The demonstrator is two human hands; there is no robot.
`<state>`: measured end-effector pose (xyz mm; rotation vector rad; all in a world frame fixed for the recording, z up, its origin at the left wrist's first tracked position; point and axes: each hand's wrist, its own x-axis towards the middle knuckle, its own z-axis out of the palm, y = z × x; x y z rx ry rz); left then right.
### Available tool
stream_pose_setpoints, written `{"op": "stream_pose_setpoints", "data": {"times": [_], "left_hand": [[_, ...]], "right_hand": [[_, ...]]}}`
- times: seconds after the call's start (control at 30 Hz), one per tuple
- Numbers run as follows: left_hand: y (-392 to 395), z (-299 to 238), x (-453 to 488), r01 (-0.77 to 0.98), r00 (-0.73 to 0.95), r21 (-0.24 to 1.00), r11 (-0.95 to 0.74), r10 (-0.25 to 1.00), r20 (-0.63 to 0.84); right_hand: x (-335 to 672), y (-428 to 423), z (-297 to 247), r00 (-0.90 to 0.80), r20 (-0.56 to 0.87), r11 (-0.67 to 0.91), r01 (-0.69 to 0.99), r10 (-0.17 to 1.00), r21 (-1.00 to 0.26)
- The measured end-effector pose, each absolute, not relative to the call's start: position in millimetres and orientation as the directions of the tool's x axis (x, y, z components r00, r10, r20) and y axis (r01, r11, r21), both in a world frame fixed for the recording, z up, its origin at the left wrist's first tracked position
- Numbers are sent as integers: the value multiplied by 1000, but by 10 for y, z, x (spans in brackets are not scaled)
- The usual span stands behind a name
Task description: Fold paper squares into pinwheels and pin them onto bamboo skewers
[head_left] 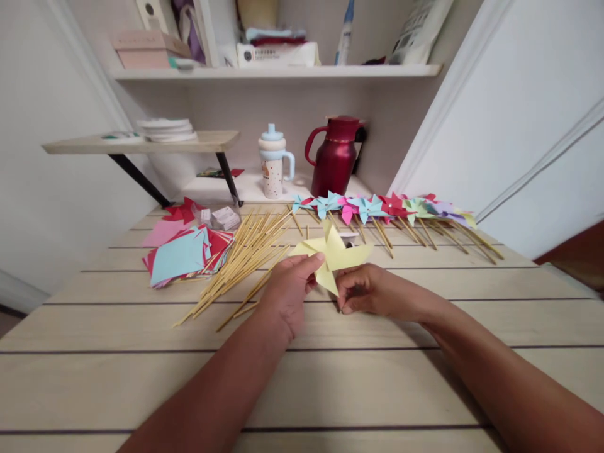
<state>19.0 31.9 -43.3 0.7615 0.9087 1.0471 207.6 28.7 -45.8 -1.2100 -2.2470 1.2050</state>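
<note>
A pale yellow paper pinwheel [336, 255] is held above the wooden table [302, 377] near its middle. My left hand [287, 290] pinches the pinwheel's left side between thumb and fingers. My right hand [365, 290] is closed just below the pinwheel's lower point, its fingers curled at the paper's tip; what they pinch is hidden. A loose heap of bamboo sticks [240, 258] lies just left of my left hand.
A stack of coloured paper squares [186, 255] lies at the left. A row of several finished pinwheels on sticks [391, 211] runs along the back right. A red jug [336, 157] and a lidded cup [274, 160] stand on the low ledge behind.
</note>
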Motion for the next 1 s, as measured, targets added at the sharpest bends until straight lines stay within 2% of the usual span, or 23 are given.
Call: {"op": "stream_pose_setpoints", "data": {"times": [0.3, 0.53, 0.7, 0.83, 1.0], "left_hand": [[413, -529, 165, -415, -37, 903, 109, 990, -136], [422, -550, 173, -347, -130, 937, 38, 988, -88], [402, -465, 200, -344, -207, 939, 8, 975, -84], [372, -422, 237, -252, -235, 966, -64, 972, 3], [333, -464, 249, -13, -207, 970, -243, 950, 235]], "right_hand": [[2102, 187, -227, -465, 94, 344, 489, 880, -801], [2160, 205, -211, -199, 266, 327, 431, 943, -841], [2208, 232, -241, 5, 359, 324, 424, 933, -846], [2174, 208, -255, -38, 403, 377, 441, 915, -815], [2084, 129, -215, -99, 443, 432, 484, 891, -761]]}}
